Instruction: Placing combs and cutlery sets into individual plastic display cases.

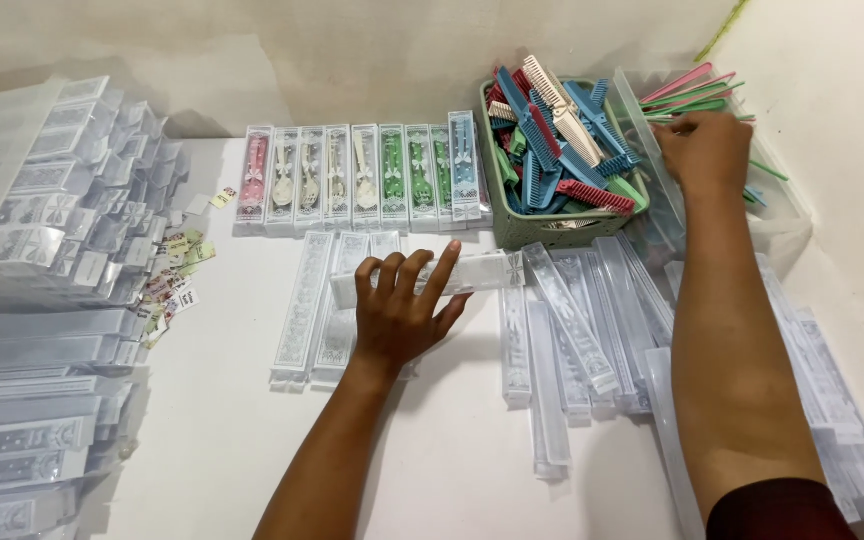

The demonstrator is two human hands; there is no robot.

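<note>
Surface: a white table top (432, 470) is seen from above, set against a pale wall.

Left hand: the left hand (399, 310) is laid flat, fingers spread, on a clear narrow box (482, 272) lying crosswise near the table's middle. The fingers are not curled round it, so nothing is clenched; the box is only pressed under the fingertips.

Clear narrow box: it rests on top of several flat empty sleeves (324, 310) (printed with a pale lace pattern) that are laid side by side.

Right hand: the right hand (704, 150) is stretched to the far right corner, over a clear tray (787, 215) holding thin pink and green sticks (697, 92). The fingers are bent down onto the sticks; whether one is pinched cannot be told from this view.

Green basket: a green basket (542, 228) stands just left of the tray, heaped with blue, red and cream combs (557, 135).

Filled row: a row of packed boxes (362, 175) is lined up at the back, touching one another, with pink, cream, green and blue contents.

Loose sleeves: more empty clear sleeves (572, 340) are fanned out between the two forearms and beneath the right one.

Left edge: tall stacks of clear boxes (42, 300) are piled there, with small paper labels (177, 270) scattered beside them.
</note>
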